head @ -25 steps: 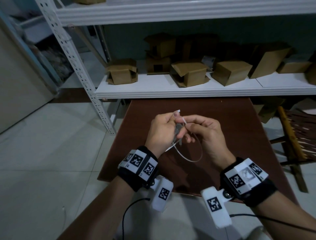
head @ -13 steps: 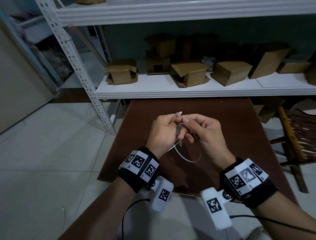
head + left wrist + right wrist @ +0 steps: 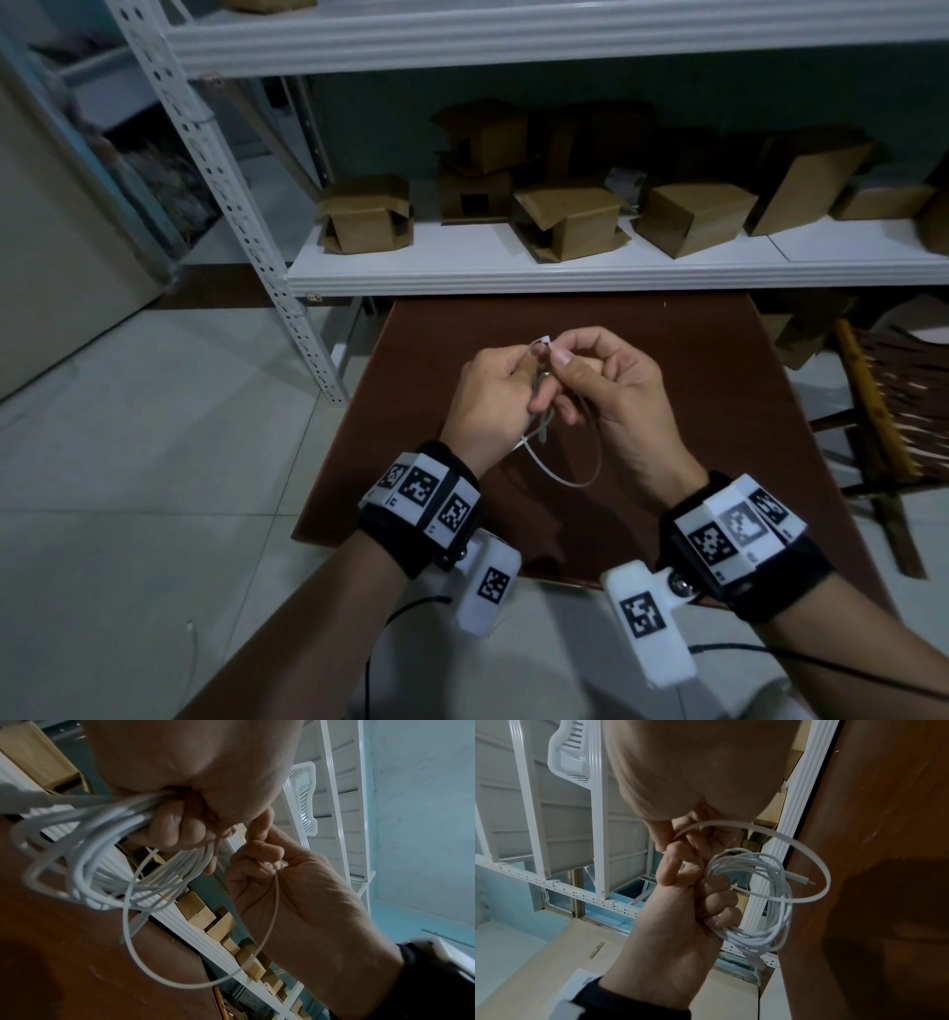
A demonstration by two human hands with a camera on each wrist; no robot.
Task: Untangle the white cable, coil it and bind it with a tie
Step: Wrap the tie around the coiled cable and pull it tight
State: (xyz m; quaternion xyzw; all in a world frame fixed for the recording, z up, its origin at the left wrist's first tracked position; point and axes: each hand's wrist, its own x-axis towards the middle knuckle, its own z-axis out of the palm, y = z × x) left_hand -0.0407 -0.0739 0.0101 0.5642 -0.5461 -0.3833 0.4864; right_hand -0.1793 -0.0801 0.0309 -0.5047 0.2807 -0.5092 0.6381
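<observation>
Above the brown table (image 3: 719,411), my left hand (image 3: 506,383) grips the coiled white cable (image 3: 765,902) in its fist. The coil's plug (image 3: 805,880) sticks out to the side. A thin white zip tie (image 3: 565,480) hangs in a wide loose loop round the coil, and the tie (image 3: 826,882) bows out past the strands. My right hand (image 3: 580,365) pinches the upper end of the tie between thumb and forefinger, right against the left hand's fingertips. The tie head (image 3: 543,340) pokes up just above both hands. In the left wrist view, the cable (image 3: 102,852) fans out of the fist.
A white metal shelf (image 3: 513,277) stands just behind the table with several cardboard boxes (image 3: 565,221) on it. Its perforated upright (image 3: 267,267) slants down at the left. At the right stands a wooden chair (image 3: 873,390). Pale floor tiles (image 3: 154,462) lie to the left.
Both hands stay together over the table. The right thumb and forefinger have shifted slightly at the tie's upper end. The loop below looks about the same size.
</observation>
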